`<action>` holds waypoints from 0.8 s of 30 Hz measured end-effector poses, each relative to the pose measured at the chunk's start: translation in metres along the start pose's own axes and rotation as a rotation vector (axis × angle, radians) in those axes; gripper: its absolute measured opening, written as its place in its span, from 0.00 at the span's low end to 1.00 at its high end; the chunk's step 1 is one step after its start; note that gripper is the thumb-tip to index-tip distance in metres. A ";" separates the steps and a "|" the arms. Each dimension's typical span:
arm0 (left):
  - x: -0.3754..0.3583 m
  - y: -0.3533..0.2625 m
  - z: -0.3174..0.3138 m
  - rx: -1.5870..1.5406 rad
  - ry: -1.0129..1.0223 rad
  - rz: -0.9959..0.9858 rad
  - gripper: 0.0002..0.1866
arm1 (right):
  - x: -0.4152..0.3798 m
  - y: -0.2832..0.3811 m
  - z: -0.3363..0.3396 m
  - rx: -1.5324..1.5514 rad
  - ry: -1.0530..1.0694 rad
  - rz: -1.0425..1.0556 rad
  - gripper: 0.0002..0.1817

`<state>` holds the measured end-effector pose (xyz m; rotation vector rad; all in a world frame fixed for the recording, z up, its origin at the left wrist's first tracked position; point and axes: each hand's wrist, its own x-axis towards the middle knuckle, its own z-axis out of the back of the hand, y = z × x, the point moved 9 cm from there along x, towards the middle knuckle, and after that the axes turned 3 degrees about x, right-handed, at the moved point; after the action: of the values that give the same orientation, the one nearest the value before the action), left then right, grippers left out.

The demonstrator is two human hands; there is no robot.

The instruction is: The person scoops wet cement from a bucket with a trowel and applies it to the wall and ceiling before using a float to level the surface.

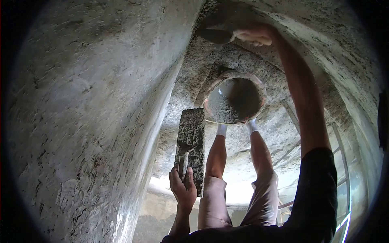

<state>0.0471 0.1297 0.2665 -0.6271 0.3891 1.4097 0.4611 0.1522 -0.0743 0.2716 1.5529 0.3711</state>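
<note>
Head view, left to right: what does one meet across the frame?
Plastered wall → left hand gripping a float → co-worker's two raised arms holding up a pan of mortar → right hand with a trowel on the ceiling.

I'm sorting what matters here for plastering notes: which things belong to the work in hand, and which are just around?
In use: left hand gripping plaster board; right hand with trowel; co-worker's mortar pan.
Just around: metal railing.
</note>
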 end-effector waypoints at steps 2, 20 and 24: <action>0.001 0.002 -0.002 -0.091 0.013 0.037 0.19 | 0.004 0.002 0.004 -0.020 0.193 0.013 0.25; -0.004 -0.007 -0.012 -0.063 0.011 0.008 0.21 | 0.007 -0.017 0.013 0.163 0.056 0.043 0.27; -0.003 -0.010 -0.011 -0.062 -0.011 -0.018 0.21 | 0.005 -0.030 0.042 0.176 -0.020 -0.008 0.23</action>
<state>0.0578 0.1205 0.2611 -0.6712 0.3319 1.4121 0.5050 0.1294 -0.0910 0.4043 1.5687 0.2243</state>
